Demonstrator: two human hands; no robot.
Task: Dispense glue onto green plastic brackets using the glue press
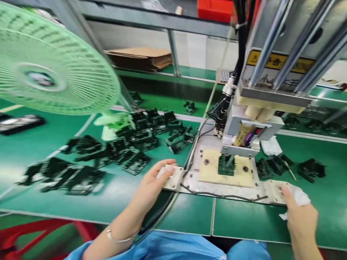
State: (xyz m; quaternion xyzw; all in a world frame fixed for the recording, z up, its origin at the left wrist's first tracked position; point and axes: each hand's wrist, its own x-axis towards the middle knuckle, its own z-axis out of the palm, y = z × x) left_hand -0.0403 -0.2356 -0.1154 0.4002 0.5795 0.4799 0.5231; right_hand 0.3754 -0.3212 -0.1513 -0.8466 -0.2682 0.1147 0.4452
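- Left hand (151,186): grip clasps left button box (176,177), thumb on top; fingertips partly hidden behind it.
- Right hand (303,216): thumb on right button box (275,191); other fingers hidden, white tissue (302,197) beside them, can't tell if grip is clenched.
- 1 dark molded plastic part (225,169) on cream fixture plate (210,171), under press head (240,149); its top partly covered by the head.
- Press top cut off by frame; yellow warning label (267,60) crossed by rods, text unreadable.
- Green fan (89,77) cut off at left, blurry, hides some desk behind.
- Desk (189,216): green, shiny, seamed; loose dark parts (84,178) heaped left, overlapping, can't count; a few more right.
- Room: cardboard stack (146,54) on back shelf, red bin (215,10) cropped at top, red stool (40,229) mostly out of frame lower left.
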